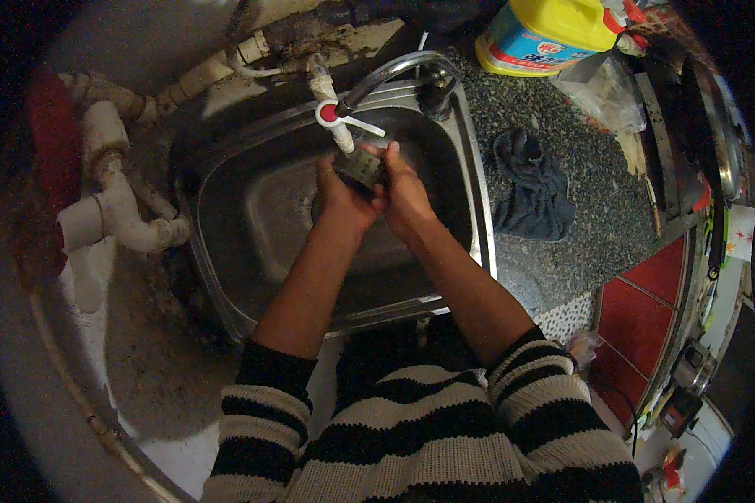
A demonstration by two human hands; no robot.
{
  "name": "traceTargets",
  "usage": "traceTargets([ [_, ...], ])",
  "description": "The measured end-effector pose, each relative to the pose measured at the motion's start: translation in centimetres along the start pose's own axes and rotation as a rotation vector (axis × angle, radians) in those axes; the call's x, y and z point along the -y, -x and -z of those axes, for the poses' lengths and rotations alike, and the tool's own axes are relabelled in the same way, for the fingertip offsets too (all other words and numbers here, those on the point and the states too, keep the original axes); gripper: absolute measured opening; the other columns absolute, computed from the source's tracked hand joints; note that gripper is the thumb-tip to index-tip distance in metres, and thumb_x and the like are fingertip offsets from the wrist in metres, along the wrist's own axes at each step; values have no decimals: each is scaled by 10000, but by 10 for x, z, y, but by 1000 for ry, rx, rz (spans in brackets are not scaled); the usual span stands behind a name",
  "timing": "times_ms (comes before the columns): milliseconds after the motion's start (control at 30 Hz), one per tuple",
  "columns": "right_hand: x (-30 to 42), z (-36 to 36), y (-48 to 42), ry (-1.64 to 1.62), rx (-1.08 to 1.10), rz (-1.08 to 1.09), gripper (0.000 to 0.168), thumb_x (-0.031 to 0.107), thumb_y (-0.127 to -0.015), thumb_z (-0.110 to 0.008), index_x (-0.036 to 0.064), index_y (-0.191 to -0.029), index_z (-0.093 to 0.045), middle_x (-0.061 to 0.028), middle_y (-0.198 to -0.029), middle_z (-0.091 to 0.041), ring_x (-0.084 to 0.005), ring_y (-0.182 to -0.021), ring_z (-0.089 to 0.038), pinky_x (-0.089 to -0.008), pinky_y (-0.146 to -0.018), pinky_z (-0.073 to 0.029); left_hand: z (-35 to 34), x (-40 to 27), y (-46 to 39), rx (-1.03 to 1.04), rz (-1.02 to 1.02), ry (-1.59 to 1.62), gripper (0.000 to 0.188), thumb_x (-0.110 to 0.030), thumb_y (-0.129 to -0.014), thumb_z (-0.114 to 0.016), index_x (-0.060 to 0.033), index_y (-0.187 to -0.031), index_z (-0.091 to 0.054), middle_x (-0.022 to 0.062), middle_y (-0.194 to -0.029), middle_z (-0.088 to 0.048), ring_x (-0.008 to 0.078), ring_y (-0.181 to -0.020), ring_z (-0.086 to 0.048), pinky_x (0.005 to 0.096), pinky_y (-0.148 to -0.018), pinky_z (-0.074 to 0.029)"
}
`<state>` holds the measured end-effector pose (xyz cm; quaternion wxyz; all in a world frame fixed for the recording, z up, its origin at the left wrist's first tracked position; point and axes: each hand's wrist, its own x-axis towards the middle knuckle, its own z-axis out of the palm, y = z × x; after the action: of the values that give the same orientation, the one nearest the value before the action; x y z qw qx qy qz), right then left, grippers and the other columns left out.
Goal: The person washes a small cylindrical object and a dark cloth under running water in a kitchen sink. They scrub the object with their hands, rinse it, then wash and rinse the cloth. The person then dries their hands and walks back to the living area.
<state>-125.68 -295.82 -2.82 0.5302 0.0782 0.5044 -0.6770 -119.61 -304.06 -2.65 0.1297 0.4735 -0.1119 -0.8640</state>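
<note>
Over a stainless steel sink [277,207], both my hands hold a small dark object [360,170], partly hidden by the fingers; what it is cannot be made out. My left hand [343,195] grips it from the left side. On its right side is my right hand [406,188], with the fingers reaching up near the tap's outlet. The white plastic tap [346,141] with a red-centred lever is directly above the object. Whether water runs from it is hard to tell.
A curved metal faucet [402,60] arches over the sink's back edge. On the granite counter [604,201] to the right lie a dark cloth [531,188] and a clear plastic bag [610,100], with a yellow detergent jug [541,38] behind. White drain pipes [110,188] stand left of the sink.
</note>
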Motion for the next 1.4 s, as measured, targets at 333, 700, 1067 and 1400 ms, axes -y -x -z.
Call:
traceTargets([
  [333,-30,2,-21,109,19,370,428,437,-913,-459,68,-1108,-550,-30,-910,-578,-111,-818,-529,-255,-777,-425,-8,3,9,-31,-5,19,533,-541,-787,-319,-123,-1004,-568,81,-948,-589,243,-859,-572,380,-660,-482],
  [700,1,11,-16,174,174,141,519,498,-916,-383,77,-1184,-528,-65,-1098,-572,-154,-1008,-522,-288,-883,-401,29,-1,-12,174,213,10,750,-739,-774,-252,-128,-1132,-499,97,-1004,-574,279,-825,-578,373,-637,-509],
  [1067,-11,12,-51,323,-210,6,357,360,-914,-449,58,-944,-636,-106,-959,-607,-241,-826,-565,-385,-752,-443,15,-3,12,99,75,-136,596,-612,-848,-371,-164,-1240,-403,103,-1169,-503,325,-1031,-515,534,-842,-428],
  [1400,-20,39,-88,-59,-40,-140,412,377,-908,-451,50,-1146,-531,-127,-1114,-565,-273,-999,-544,-433,-829,-452,22,-9,-5,387,31,-336,556,-441,-822,-584,-136,-1242,-384,120,-1155,-488,291,-849,-596,456,-727,-526],
])
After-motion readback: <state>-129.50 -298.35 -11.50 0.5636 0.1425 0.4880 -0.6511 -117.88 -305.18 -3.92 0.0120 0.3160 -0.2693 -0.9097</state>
